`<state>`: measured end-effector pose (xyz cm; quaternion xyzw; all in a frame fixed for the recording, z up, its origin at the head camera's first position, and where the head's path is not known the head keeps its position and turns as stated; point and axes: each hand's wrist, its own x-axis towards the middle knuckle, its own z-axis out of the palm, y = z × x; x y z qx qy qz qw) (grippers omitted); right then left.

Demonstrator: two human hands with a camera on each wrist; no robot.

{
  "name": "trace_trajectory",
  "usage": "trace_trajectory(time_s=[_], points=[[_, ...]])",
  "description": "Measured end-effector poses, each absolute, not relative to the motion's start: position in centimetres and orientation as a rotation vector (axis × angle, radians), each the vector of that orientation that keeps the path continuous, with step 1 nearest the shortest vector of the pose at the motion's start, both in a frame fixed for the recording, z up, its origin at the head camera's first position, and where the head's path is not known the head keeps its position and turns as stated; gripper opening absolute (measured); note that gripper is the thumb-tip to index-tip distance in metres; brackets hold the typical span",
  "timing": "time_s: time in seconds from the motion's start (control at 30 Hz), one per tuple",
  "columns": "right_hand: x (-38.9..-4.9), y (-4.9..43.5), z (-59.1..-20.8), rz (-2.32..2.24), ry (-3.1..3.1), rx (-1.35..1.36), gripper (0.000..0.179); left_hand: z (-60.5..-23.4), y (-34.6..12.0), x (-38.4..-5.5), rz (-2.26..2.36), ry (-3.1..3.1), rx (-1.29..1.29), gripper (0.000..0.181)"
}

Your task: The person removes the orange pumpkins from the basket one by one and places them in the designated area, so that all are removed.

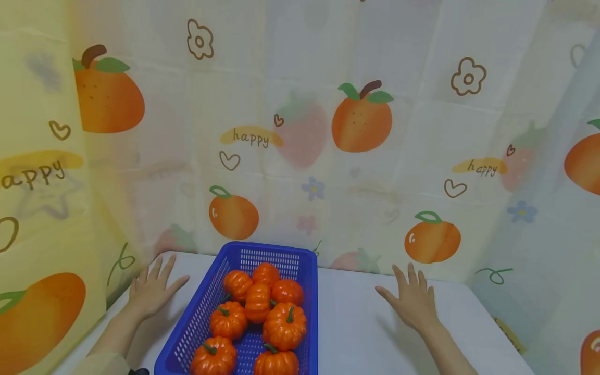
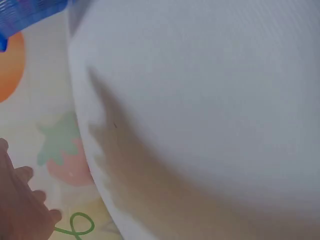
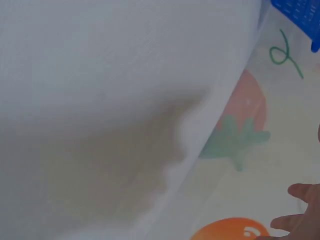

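A blue plastic basket with pierced walls holds several small orange pumpkins, some with green stems. To the left of the basket my left hand is held over the table with its fingers spread, touching nothing that I can see. On the other side, farther from the basket, my right hand is likewise spread and holds nothing. The left wrist view shows fingertips of the left hand at its lower left. Part of the right hand enters the right wrist view at the lower right.
The white table runs back to a hanging curtain printed with oranges, strawberries and flowers. More curtain closes in on the left and right sides. A yellowish object shows beside the table's right edge. Both hands cast shadows on the table.
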<state>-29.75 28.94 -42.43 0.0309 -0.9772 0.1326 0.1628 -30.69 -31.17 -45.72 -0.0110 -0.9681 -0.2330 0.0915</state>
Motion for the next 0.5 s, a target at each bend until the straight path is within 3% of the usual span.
trace_trajectory(time_s=[0.13, 0.43, 0.5], points=[[-29.7, 27.8, -41.9, 0.462, -2.756, 0.141, 0.082, -45.1, -30.9, -30.4, -0.942, -2.854, -0.061, 0.084], [-29.5, 24.0, -40.5, 0.820, -2.680, 0.298, 0.074, -44.6, -31.3, -29.3, -2.017, -2.617, -0.201, 0.074], [-29.5, 23.1, -40.3, 0.881, -2.664, 0.337, 0.072, -44.6, -31.6, -29.1, -2.228, -2.549, -0.291, 0.063]])
